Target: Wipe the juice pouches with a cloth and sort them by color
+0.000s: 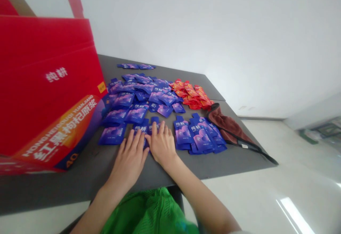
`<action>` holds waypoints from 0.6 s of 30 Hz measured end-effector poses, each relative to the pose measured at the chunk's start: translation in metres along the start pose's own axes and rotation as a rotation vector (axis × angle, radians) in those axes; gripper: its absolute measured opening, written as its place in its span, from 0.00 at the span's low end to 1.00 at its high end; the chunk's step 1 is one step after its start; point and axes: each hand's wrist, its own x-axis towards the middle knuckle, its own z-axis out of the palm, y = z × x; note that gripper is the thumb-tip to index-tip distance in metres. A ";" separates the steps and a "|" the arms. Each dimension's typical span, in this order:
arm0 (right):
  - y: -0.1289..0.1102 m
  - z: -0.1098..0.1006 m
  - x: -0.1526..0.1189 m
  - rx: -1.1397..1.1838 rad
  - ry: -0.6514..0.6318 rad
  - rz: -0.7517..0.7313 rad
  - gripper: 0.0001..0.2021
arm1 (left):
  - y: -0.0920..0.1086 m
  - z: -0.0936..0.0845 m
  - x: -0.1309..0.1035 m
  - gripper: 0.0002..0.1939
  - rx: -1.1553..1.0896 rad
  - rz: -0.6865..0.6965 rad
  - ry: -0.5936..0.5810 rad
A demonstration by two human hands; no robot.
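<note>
Side by side near the table's front edge, both my hands lie flat with the fingers stretched out. Under the fingertips of my left hand (131,157) is a purple pouch (140,127), partly covered. My right hand (162,143) rests on another purple pouch (155,120), whose neck shows above the fingers. Just left of my left hand lies a single purple pouch (113,134). A stack of purple pouches (200,134) sits right of my right hand. Beyond my hands spreads a heap of purple pouches (144,88).
A large red carton (48,91) stands open on the left. Red-orange pouches (193,93) are piled at the back right, near a brown cloth (231,125) at the table's right side. Several purple pouches (136,66) lie along the far edge of the grey table (183,70).
</note>
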 end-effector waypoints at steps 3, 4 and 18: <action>0.013 -0.031 0.014 -0.001 0.075 -0.069 0.23 | 0.002 -0.020 0.001 0.23 -0.039 0.009 0.099; 0.020 -0.041 0.022 0.009 0.086 -0.100 0.21 | -0.002 -0.028 0.003 0.22 -0.080 0.040 0.121; 0.070 -0.018 0.093 -0.207 -0.191 -0.176 0.13 | -0.083 -0.015 0.091 0.21 0.091 0.076 -0.256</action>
